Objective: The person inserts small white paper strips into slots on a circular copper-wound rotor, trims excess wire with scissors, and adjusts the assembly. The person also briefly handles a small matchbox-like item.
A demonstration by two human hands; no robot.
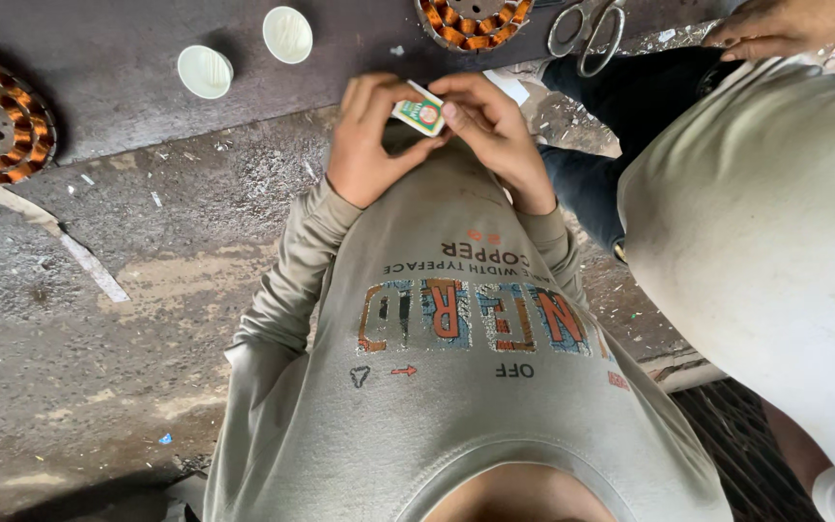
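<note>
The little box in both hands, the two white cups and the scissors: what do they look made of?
Small box, pinched between left hand and right hand: seemingly printed card, matte with sharp folded edges. Two white cups: thin plastic or paper, smooth rims; hard to tell which. Scissors: bare steel, grey with a dull shine.

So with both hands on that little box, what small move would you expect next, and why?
Probably sliding the small box open with the thumbs. The left hand and right hand both pinch it at its ends, close to the chest, and it looks shut. The scissors, the cups and the copper-wound stator all lie untouched on the dark mat ahead.
</note>
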